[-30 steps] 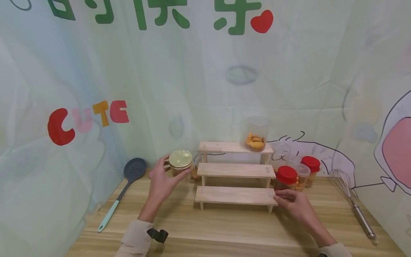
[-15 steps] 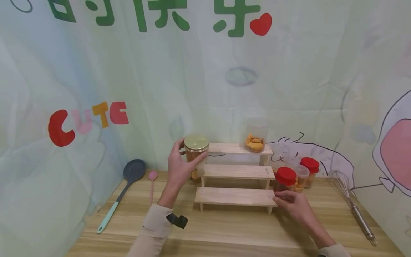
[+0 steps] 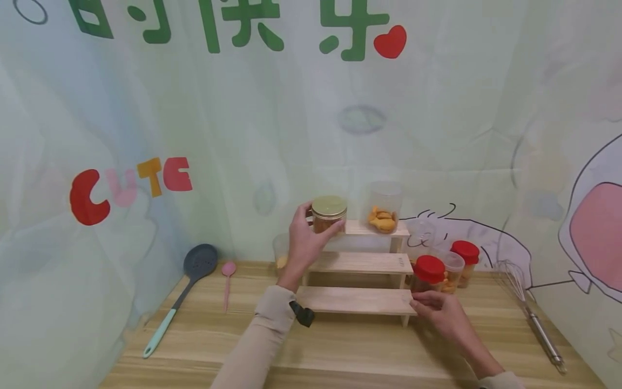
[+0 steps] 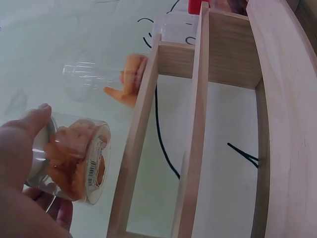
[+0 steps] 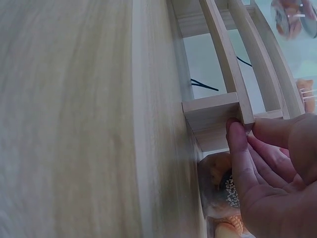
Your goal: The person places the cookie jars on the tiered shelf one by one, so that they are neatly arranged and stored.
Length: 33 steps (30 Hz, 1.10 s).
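Note:
My left hand [image 3: 308,243] grips a clear jar [image 4: 81,163] with a gold lid [image 3: 329,207] and orange-brown snacks inside. The jar is upright by the left part of the top tier of a three-step wooden shelf [image 3: 359,300]; a gap shows between its base and the wood in the left wrist view. On the right of that tier stands a clear container [image 3: 384,208] of orange snacks. My right hand [image 3: 444,319] pinches the right end of the lowest step between thumb and fingers, seen closely in the right wrist view.
Two red-lidded jars [image 3: 430,270] and a lidless tub [image 3: 452,269] stand right of the shelf. Another clear container [image 3: 281,254] is partly hidden behind my left arm. A slotted turner [image 3: 200,262] and pink spoon [image 3: 227,275] lie left, a whisk [image 3: 534,319] right.
My left hand has carried the gold-lidded jar up and to the right, from the shelf's left side to its top tier. The right hand keeps its hold on the lowest step.

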Tool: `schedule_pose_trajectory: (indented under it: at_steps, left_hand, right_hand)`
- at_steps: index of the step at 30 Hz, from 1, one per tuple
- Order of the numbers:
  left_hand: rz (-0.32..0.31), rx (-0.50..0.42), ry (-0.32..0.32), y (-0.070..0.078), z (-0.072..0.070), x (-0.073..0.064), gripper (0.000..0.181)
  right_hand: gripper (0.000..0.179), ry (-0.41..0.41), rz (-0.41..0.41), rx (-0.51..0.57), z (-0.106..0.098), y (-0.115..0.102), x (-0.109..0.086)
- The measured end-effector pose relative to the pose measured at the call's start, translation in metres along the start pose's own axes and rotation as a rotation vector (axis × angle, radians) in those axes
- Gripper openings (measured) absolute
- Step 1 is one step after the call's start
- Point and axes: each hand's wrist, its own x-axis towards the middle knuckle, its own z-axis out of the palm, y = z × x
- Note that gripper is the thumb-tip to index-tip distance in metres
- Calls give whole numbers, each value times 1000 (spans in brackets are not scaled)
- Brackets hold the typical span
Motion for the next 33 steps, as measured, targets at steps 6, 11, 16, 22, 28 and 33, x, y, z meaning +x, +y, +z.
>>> schedule_pose_trajectory:
  at_steps: [6,11,16,22,28,33]
  left_hand:
    - [-27,15,-7,-6,18,6,88]
    - [-37,64,2,-10,31,10,90]
    - [-19,138,10,-12,42,17,92]
    - [-27,174,-25,-11,53,20,93]
    - [7,278,-99,-14,61,18,101]
    - [40,388,-123,-17,63,15,108]
  right_hand:
    - [34,5,5,-6,1,0,0]
    - [35,2,9,8,1,0,0]
    - [35,1,8,16,0,-1,1]
    - [36,-2,3,2,-1,-2,1]
    - [38,-4,5,-3,-1,-1,1]
    - [37,-6,11,3,-1,-2,0]
